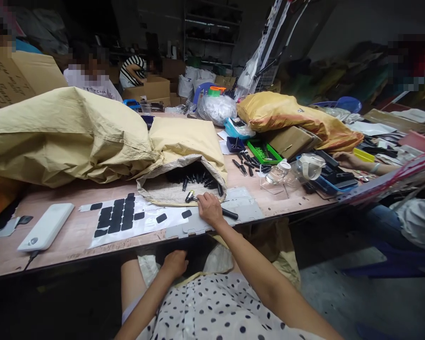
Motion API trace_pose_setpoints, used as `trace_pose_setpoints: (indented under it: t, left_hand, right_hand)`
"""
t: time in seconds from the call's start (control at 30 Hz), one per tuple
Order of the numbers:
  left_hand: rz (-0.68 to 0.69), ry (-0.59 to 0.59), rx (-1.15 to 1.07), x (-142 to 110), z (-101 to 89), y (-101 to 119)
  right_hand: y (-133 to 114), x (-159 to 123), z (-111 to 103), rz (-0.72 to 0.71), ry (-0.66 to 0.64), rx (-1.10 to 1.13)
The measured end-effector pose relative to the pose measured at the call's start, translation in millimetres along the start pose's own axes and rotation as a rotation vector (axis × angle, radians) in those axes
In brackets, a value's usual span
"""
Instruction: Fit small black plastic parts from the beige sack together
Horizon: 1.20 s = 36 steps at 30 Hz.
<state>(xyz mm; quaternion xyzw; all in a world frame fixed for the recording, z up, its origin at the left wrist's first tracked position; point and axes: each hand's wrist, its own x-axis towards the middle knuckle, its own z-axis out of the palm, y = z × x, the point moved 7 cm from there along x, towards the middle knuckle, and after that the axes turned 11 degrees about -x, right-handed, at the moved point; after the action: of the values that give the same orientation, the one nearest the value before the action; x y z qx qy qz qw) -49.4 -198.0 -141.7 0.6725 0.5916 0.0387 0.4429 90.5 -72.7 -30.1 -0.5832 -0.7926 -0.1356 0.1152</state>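
Note:
My right hand rests on the table edge, fingers closed around a black-handled tool with a metal tip and a black end sticking out to the right. It sits just in front of the open mouth of a tan woven sack holding several black handles. My left hand is below the table edge in my lap, fingers curled against cloth; what it holds is hidden. A white sheet with several black rubber pads lies to the left.
A white power bank with a cable lies at the left. A green tray, loose black tools, a clear jar and a bulging yellow bag crowd the right. Another person's hand works at the far right; other people sit behind cardboard boxes.

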Motion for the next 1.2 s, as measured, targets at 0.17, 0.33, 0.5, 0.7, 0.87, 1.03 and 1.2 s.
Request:
trace_pose_setpoints:
  t: [0.17, 0.33, 0.5, 0.7, 0.87, 1.03, 1.2]
  left_hand:
    - [0.231, -0.333, -0.463, -5.0, -49.7, 65.5]
    - [0.290, 0.437, -0.410, 48.3, -171.8, 94.9]
    - [0.001, 0.695, -0.126, 97.5, -199.1, 96.5]
    - [-0.079, 0.696, -0.051, 106.8, -196.1, 92.6]
    - [0.181, 0.769, -0.072, 67.8, -194.4, 67.6]
    - [0.452, 0.753, -0.080, 25.7, -158.5, 39.7]
    - [0.521, 0.707, -0.060, 25.9, -141.2, 34.9]
  right_hand:
    - [-1.8, -0.4, -0.8, 0.012, -0.011, -0.018]
    - [-3.9, -0.3, -3.0, 0.005, 0.004, -0.017]
    - [-4.3, -0.2, -3.1, -0.009, 0.026, -0.016]
    - [-4.2, 0.1, -1.3, -0.012, 0.015, -0.014]
    - [-3.3, -0.5, -2.2, 0.003, 0.010, 0.003]
    - [-1.0, 1.0, 0.0, 0.010, -0.029, 0.018]
    - [2.5, 1.9, -3.5, 0.029, -0.049, 0.070]
